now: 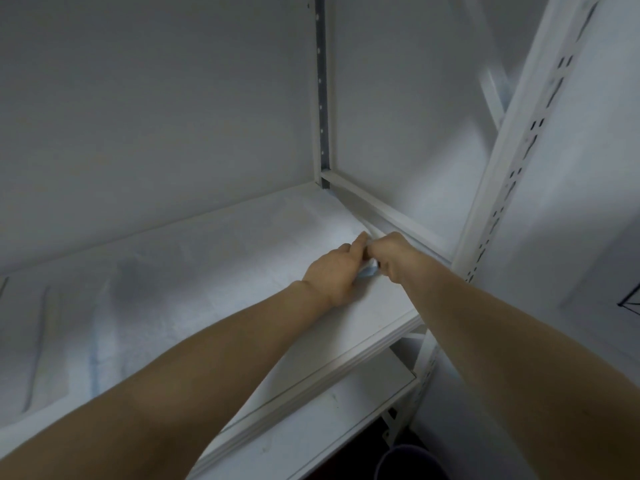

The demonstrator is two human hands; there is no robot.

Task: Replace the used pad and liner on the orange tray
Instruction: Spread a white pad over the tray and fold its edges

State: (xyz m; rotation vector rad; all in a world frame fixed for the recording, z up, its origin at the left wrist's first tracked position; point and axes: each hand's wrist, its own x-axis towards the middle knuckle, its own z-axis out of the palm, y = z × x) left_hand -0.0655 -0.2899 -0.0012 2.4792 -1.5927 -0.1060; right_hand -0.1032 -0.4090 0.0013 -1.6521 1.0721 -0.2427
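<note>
A white absorbent pad (194, 271) with pale blue edge lines lies spread over the upper shelf of a white rack. Both my hands meet at its right end. My left hand (334, 271) and my right hand (393, 252) pinch a small blue-white corner of the pad (367, 270) between them, close to the rack's right rail. No orange tray is in view.
The white shelf board (353, 344) juts forward under my arms, with a lower shelf (329, 420) beneath it. A slotted white upright (512, 174) stands at the right, a rear post (323, 98) at the back corner. A grey bucket rim (405, 459) shows below.
</note>
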